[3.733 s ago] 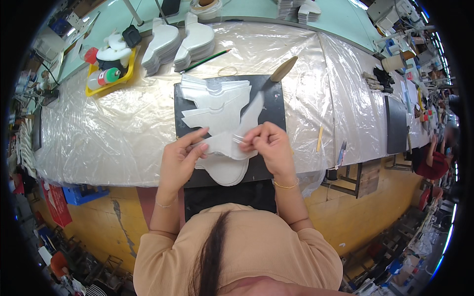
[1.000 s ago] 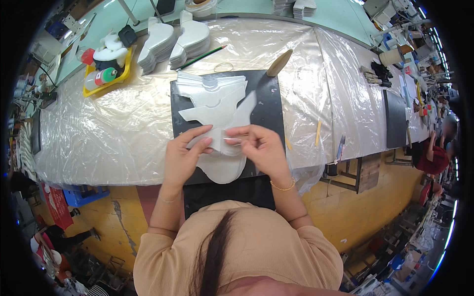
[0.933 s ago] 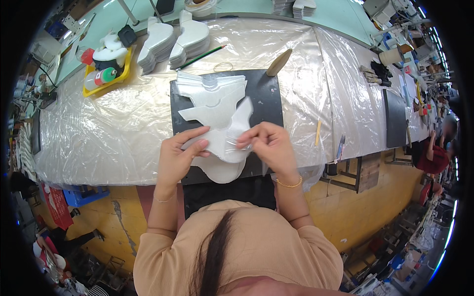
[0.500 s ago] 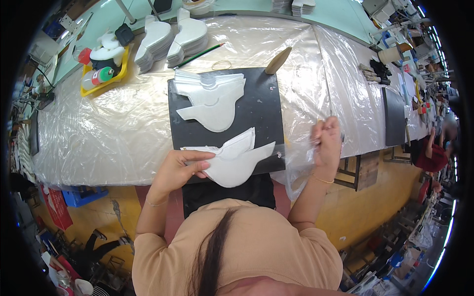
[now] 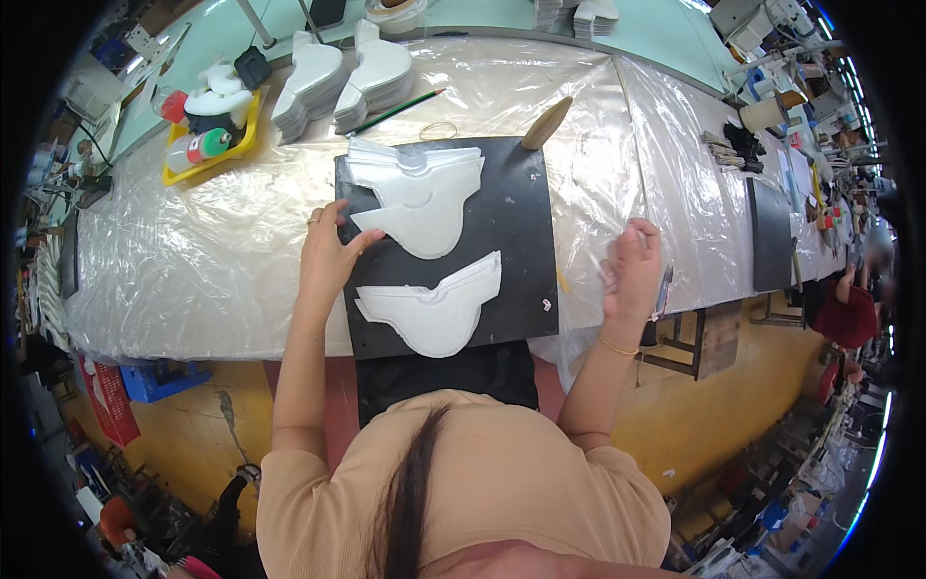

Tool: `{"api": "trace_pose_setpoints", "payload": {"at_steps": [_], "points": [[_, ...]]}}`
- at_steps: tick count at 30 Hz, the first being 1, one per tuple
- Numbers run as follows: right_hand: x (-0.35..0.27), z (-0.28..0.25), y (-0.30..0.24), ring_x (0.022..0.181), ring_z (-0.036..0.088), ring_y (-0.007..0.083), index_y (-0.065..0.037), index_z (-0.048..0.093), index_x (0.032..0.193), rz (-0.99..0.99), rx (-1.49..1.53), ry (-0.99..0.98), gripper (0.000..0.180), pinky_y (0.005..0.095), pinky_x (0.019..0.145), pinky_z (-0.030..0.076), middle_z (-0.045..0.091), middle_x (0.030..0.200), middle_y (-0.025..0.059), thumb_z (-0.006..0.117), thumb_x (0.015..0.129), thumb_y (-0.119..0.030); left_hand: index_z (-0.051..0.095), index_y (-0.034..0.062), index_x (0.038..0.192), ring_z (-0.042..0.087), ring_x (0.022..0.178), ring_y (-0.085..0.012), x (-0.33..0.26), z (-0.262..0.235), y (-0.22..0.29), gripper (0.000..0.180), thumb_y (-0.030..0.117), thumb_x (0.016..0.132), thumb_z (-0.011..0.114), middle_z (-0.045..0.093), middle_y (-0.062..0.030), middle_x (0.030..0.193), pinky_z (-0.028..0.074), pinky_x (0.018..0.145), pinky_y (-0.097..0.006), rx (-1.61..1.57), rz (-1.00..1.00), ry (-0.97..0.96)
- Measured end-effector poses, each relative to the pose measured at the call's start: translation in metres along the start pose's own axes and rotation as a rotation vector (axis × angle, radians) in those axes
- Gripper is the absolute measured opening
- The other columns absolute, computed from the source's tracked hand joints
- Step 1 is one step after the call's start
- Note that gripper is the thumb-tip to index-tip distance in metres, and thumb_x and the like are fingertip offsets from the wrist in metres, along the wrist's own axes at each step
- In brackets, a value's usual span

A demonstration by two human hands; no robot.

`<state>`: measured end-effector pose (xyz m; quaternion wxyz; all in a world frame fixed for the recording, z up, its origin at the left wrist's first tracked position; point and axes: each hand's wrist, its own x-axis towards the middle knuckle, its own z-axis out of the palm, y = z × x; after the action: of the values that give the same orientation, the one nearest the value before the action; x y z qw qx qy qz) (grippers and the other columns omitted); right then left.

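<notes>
My left hand is open at the left edge of a black board, thumb and fingers apart. Its thumb is by the left tip of the front piece in a fanned stack of white curved pieces; I cannot tell if it touches. Nearer me on the board lies a smaller pile of similar white pieces, with no hand on it. Off the board's right side, my right hand is raised and closed. A slim pen-like tool sticks out below it; its other end is hidden.
Two tall stacks of white pieces stand at the back, beside a green pencil. A yellow tray with bottles sits at the left. A pointed wooden tool stands at the board's far right corner. Clear plastic sheeting covers the table.
My left hand has let go of the near white piece, which now lies with its pile, and moved away from me to the far stack. My right hand stays raised at the right.
</notes>
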<state>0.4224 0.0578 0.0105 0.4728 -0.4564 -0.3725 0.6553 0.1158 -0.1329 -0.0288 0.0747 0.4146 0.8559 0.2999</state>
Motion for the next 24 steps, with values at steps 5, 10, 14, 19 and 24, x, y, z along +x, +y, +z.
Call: {"api": "trace_pose_setpoints", "payload": {"at_steps": [5, 10, 14, 19, 24], "points": [[-0.021, 0.029, 0.015, 0.055, 0.043, 0.0008, -0.007, 0.058, 0.101, 0.071, -0.169, -0.329, 0.017, 0.0190, 0.043, 0.035, 0.054, 0.077, -0.0028, 0.069, 0.088, -0.011, 0.063, -0.0053, 0.104, 0.064, 0.067, -0.0136, 0.003, -0.003, -0.008, 0.023, 0.013, 0.091, 0.065, 0.068, -0.0093, 0.081, 0.053, 0.061, -0.023, -0.684, -0.337, -0.219], [-0.048, 0.073, 0.040, 0.068, 0.048, 0.0023, -0.005, 0.061, 0.099, -0.058, -0.341, -0.555, 0.013, 0.0177, 0.056, 0.038, 0.057, 0.078, -0.0041, 0.068, 0.089, -0.010, 0.063, -0.0031, 0.103, 0.070, 0.077, -0.0209, -0.014, -0.021, 0.014, 0.015, 0.007, 0.092, 0.062, 0.068, -0.0125, 0.086, 0.059, 0.069, -0.027, -1.163, -0.491, -0.438], [-0.068, 0.095, 0.045, 0.069, 0.052, 0.0081, -0.003, 0.062, 0.096, -0.172, -0.516, -0.692, 0.027, 0.0231, 0.061, 0.043, 0.058, 0.080, 0.0015, 0.077, 0.081, -0.020, 0.062, -0.0021, 0.100, 0.070, 0.082, -0.0212, -0.028, -0.022, 0.035, 0.015, 0.007, 0.090, 0.065, 0.068, -0.0116, 0.088, 0.060, 0.070, -0.028, -1.367, -0.509, -0.520], [-0.077, 0.104, 0.044, 0.051, 0.029, -0.0004, -0.005, 0.058, 0.093, -0.195, -0.537, -0.710, 0.049, 0.0181, 0.045, 0.024, 0.056, 0.077, -0.0022, 0.088, 0.066, -0.031, 0.062, -0.0019, 0.101, 0.068, 0.082, -0.0175, -0.039, -0.016, 0.052, 0.015, 0.008, 0.090, 0.065, 0.066, -0.0094, 0.090, 0.059, 0.071, -0.028, -1.471, -0.452, -0.566], [-0.080, 0.098, 0.045, 0.053, 0.029, 0.0004, -0.007, 0.049, 0.084, -0.149, -0.586, -0.699, 0.055, 0.0191, 0.045, 0.025, 0.049, 0.072, -0.0044, 0.091, 0.061, -0.034, 0.065, -0.0017, 0.096, 0.064, 0.076, -0.0127, -0.042, -0.007, 0.060, 0.011, 0.005, 0.088, 0.067, 0.064, -0.0060, 0.089, 0.054, 0.067, -0.025, -1.433, -0.370, -0.590]]}}
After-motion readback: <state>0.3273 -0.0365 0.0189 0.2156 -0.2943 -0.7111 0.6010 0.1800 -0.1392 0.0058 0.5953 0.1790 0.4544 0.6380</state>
